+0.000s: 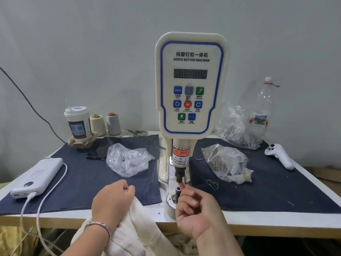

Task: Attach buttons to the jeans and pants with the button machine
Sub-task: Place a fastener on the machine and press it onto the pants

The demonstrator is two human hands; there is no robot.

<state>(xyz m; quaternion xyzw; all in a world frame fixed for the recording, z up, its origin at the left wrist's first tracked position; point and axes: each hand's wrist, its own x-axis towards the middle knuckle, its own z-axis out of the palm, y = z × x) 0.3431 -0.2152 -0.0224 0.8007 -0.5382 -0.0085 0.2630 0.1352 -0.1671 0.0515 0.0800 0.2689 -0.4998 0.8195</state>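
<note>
button machine (191, 84): housing was glossy cream plastic
pants (140, 235): were cream twill cloth, matt, ribbed
mat (276, 191): was dark navy cloth, matt
bags (129, 159): were clear crinkled plastic, shiny
bracelet (100, 225): was polished metal

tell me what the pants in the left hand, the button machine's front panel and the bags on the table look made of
Pants: cream woven cotton twill by the look, matte, with fine diagonal ribbing. Front panel: off-white moulded plastic, semi-gloss, yellowed at the rim. Bags: thin clear plastic film, crinkled with bright glints.
</note>
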